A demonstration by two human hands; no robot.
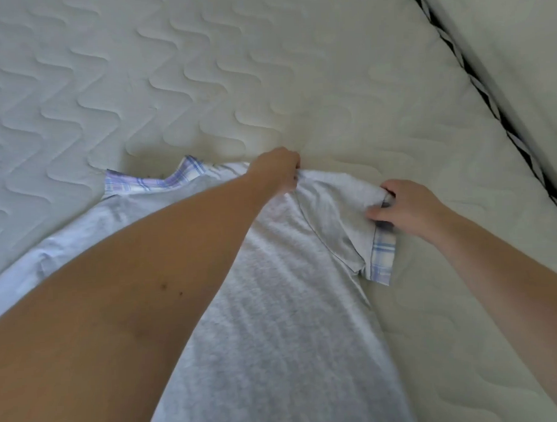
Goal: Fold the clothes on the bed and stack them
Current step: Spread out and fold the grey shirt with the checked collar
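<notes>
A light grey T-shirt [274, 305] with a blue-and-white plaid collar [162, 180] and a plaid sleeve cuff [381, 257] lies flat on the bed, its length running toward me. My left hand [277, 168] pinches the fabric at the right shoulder. My right hand [403, 206] grips the outer end of the right sleeve, which is bunched and lifted a little off the mattress. My left forearm crosses the shirt and hides much of its left side.
The quilted white mattress [203, 71] spreads out beyond the shirt. At the right runs its edge with black-and-white piping [474, 74]; a second pale padded surface [517, 29] lies past it.
</notes>
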